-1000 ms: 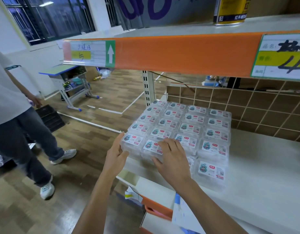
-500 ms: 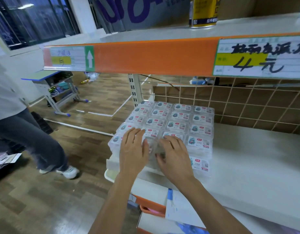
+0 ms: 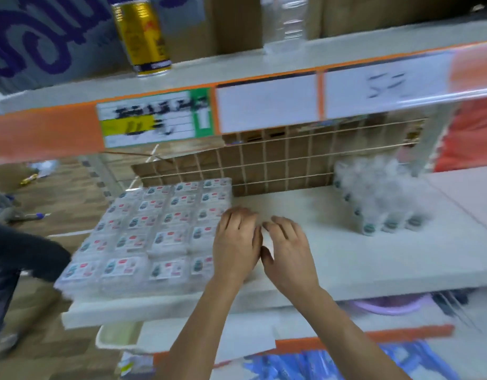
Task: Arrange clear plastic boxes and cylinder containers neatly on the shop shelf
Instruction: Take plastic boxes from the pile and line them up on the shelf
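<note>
While left hand (image 3: 235, 242) and right hand (image 3: 287, 248) hover empty, fingers loosely spread, careless shove could push boxes (image 3: 154, 231) off shelf (image 3: 346, 256) edge.

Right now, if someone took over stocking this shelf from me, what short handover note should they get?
Left hand: open, empty, at the right edge of the block of clear plastic boxes with printed labels; contact unclear.
Right hand: open, empty, over the bare white shelf board.
Done: boxes sit in a tidy grid at the shelf's left end.
Left to do: the clear cylinder containers, a blurred cluster further right by the wire back, probably need lining up beside the boxes.
</note>
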